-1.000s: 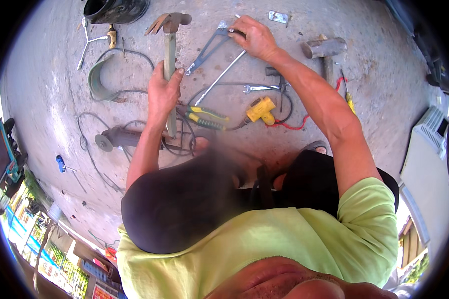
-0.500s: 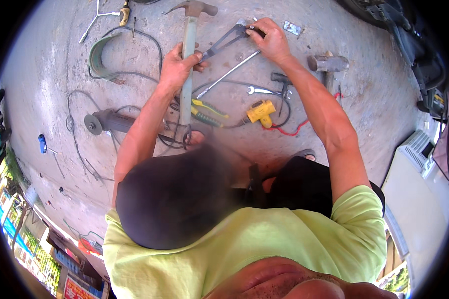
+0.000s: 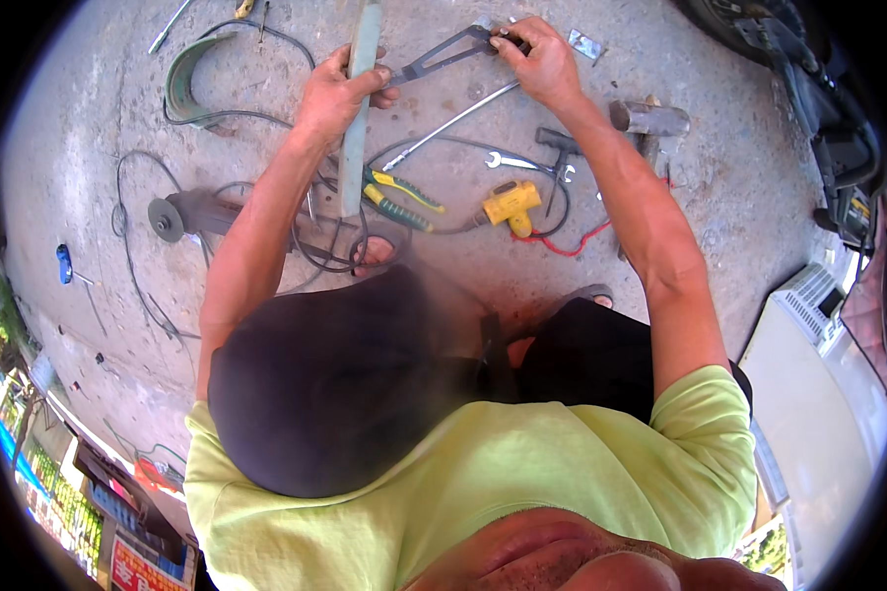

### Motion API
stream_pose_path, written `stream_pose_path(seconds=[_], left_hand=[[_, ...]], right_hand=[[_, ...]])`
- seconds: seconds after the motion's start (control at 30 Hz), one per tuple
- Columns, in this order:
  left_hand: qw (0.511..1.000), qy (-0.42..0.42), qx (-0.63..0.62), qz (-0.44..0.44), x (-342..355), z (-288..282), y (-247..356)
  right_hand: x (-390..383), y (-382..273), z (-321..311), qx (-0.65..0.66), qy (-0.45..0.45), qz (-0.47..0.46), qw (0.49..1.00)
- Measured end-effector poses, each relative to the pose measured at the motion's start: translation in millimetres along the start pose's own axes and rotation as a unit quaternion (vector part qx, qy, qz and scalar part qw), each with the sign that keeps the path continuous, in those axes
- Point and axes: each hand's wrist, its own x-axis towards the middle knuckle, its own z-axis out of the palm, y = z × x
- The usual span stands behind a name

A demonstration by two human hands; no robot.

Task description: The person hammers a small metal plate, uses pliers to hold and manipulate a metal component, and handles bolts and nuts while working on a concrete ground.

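Observation:
My left hand (image 3: 333, 98) is closed round the pale wooden handle of a hammer (image 3: 357, 158), which stands lengthwise in the view with its head beyond the top edge. Its fingertips also meet the near end of a dark, open-framed metal bracket (image 3: 432, 64). At the bracket's other end, my right hand (image 3: 547, 69) pinches it between thumb and fingers. A long thin metal rod (image 3: 448, 128) slants across the ground below the right hand. Beside the foot of the hammer handle lie pliers with green and yellow grips (image 3: 399, 209).
An angle grinder (image 3: 202, 219) lies to the left, its cord looping about. Near the middle are a yellow connector (image 3: 512, 205), an open-ended wrench (image 3: 511, 161) and a black T-shaped tool (image 3: 559, 143). Farther right sits a heavy hammer (image 3: 650, 119). A curved green piece (image 3: 182, 84) rests far left.
The view has shifted, so the ground things sit lower-left or higher than before. Both hands, with the hammer and bracket, appear farther up, and the claw head has left the picture.

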Motion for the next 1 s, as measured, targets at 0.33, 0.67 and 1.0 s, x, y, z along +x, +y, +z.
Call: stream_pose_path(seconds=[0.33, 0.67, 1.0], left_hand=[[0.999, 0.004, -0.031, -0.025, 1, 2, -28], [1.0, 0.007, 0.005, -0.029, 1, 1, -43], [0.996, 0.021, 0.081, -0.026, -4, 5, -39]], right_hand=[[-9, 1, 9, -0.045, 0.001, -0.005, 0.999], [-13, -3, 9, -0.047, 0.007, -0.029, 0.998], [-14, 3, 13, -0.044, 0.031, -0.057, 0.997]])
